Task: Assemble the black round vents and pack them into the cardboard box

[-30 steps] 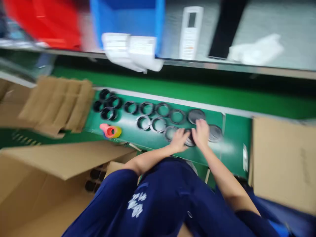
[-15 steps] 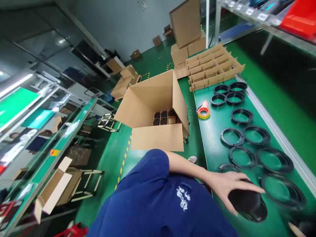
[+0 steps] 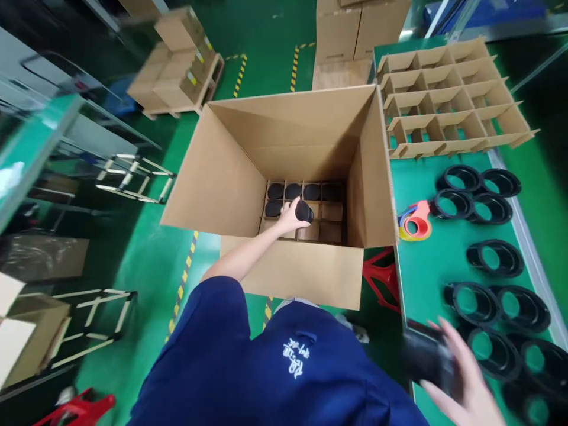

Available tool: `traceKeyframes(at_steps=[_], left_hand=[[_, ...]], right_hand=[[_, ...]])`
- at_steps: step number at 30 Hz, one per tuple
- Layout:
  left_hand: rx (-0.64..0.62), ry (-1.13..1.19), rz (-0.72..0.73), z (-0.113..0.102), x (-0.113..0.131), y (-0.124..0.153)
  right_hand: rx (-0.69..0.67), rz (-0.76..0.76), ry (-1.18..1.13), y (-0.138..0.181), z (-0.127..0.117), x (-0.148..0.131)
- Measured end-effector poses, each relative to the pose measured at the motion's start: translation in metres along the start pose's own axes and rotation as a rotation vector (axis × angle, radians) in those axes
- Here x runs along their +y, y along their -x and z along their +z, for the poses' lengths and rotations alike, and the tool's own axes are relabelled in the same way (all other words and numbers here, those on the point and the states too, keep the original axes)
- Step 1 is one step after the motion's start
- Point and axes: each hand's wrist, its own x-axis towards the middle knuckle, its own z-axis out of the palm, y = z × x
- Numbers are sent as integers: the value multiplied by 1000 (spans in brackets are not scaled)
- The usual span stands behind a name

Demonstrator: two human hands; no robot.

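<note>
My left hand (image 3: pixel 290 218) reaches down into the open cardboard box (image 3: pixel 231 177) and grips a black round part (image 3: pixel 304 210) over the divider cells, where several cells hold black parts (image 3: pixel 293 191). My right hand (image 3: pixel 461 378), blurred at the lower right by the green table's edge, holds another black round part (image 3: pixel 428 356). Several black rings (image 3: pixel 490 258) lie on the green table (image 3: pixel 426 266) to the right.
A cardboard divider grid (image 3: pixel 448 100) lies at the table's far end. A red and yellow tape dispenser (image 3: pixel 415 223) sits near the box. A red stool (image 3: pixel 381 275) stands under the box. Stacked cartons (image 3: pixel 177 59) and more boxes (image 3: pixel 355 29) stand on the green floor.
My view swung from the table to the box. My left hand carried a black part from the table into the box; my right hand picked up another black part.
</note>
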Motion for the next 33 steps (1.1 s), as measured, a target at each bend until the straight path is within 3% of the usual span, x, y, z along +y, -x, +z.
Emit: traceKeyframes(at_steps=[2,5,7,9,12,17,23,29,33], left_hand=[[-88,-192,-28,0,-28,-54],[-214,-276,19,20,-57,-114],[-260,-285,71,40,-74,-145],[-292,-322,102,60,-92,-171],[-324,-328,130,90,-117,-202],[-330,-266,275,136,-137,-235],[-323,-198,387,177,-149,-250],[-330,-215,389,189,-181,-241],[-385,-274,366,186,-182,-242]], right_hand=[[-130,41,35,-84,57,-45],[-72,21,217,-243,159,-70],[-37,155,449,-345,220,-53],[-111,307,628,-424,266,-15],[-195,449,749,-491,308,55],[-207,375,841,-513,340,149],[-234,238,853,-504,358,211],[-293,283,877,-492,352,229],[-369,381,887,-503,350,197]])
